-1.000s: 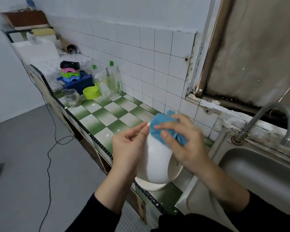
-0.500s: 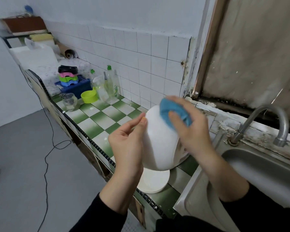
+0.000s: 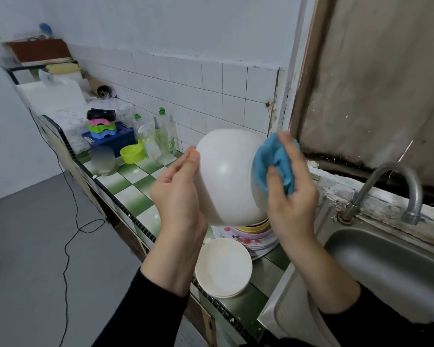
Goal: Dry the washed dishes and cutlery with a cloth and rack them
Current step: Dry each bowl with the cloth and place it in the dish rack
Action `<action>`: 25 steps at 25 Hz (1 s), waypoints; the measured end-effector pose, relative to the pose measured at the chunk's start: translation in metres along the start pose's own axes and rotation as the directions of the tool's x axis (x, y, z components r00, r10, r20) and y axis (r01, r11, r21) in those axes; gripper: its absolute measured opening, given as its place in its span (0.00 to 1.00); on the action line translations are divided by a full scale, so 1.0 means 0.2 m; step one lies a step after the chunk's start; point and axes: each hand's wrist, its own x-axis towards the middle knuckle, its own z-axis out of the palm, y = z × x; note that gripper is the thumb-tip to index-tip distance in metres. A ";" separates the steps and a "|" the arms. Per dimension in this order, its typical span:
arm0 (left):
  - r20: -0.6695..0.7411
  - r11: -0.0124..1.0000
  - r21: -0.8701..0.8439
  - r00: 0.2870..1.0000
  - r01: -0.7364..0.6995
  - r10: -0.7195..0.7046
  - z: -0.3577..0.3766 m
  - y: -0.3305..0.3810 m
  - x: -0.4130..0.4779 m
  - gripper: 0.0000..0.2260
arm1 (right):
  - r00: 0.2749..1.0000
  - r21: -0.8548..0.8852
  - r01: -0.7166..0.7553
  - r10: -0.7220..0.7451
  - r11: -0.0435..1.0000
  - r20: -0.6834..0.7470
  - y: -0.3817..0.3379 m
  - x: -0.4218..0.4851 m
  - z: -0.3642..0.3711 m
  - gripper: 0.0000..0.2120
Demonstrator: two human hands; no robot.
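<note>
White round glossy bowl (image 3: pixel 226 176) has come up higher since the earlier frame, and the crumpled blue cloth (image 3: pixel 273 164) has slid from its top round to its right side. The lift is also exposing a stack of flower-patterned plates (image 3: pixel 246 240) underneath. Left hand (image 3: pixel 178 196) is bracing the bowl's left wall, fingers (image 3: pixel 183 166) near straight and pressing flat, not wrapping. Right hand (image 3: pixel 291 196) is bunching the cloth, fingers curling round it and thumb pinning it against the bowl. Bowl is hanging in the air, outside facing the camera, above the green-and-white checked tile surface (image 3: pixel 133 194) and just left of the steel sink (image 3: pixel 386 259), touching neither. Reading this as mid-dry: the outside is getting wiped, but the inside isn't showing, so can't tell if it's done. Next move is probably calling for turning the bowl in the left hand so the cloth reaches the rim and inside, then carrying it to the rack. That's possibly the blue plastic crate (image 3: pixel 110 141) far along the surface, not certain. Cream shallow dish (image 3: pixel 223 266) and the plates are waiting their turn.
</note>
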 end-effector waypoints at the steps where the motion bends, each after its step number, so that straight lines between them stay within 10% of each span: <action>1: -0.020 1.000 -0.002 1.000 0.010 -0.010 0.01 -0.01 -0.01 0.06 | 0.997 0.023 -0.074 0.074 0.997 -0.015 -0.01 0.03 0.01 0.21; 6: -0.075 0.990 -0.110 0.993 0.088 -0.096 -0.02 -0.02 0.07 0.03 | 0.902 -0.064 0.321 -0.285 0.945 0.326 0.05 -0.09 -0.08 0.21; 11: -0.072 0.993 -0.058 0.991 0.107 -0.111 0.03 -0.07 -0.02 0.04 | 0.978 0.036 -0.209 0.209 0.977 0.009 0.05 0.08 -0.10 0.20; 15: -0.107 0.983 -0.092 0.980 0.161 -0.170 0.04 -0.13 0.01 0.03 | 0.991 -0.056 0.108 -0.102 0.993 0.090 -0.02 -0.04 0.00 0.19; 19: -0.059 0.883 -0.198 0.894 0.425 -0.443 -0.03 -0.17 0.14 0.05 | 0.829 -0.340 0.553 -0.461 0.761 0.316 0.21 -0.24 0.02 0.19; 25: 0.123 0.670 -0.371 0.749 0.643 -0.651 -0.11 -0.32 0.12 0.14 | 0.986 0.109 -0.022 0.039 0.994 -0.163 0.33 -0.31 0.06 0.22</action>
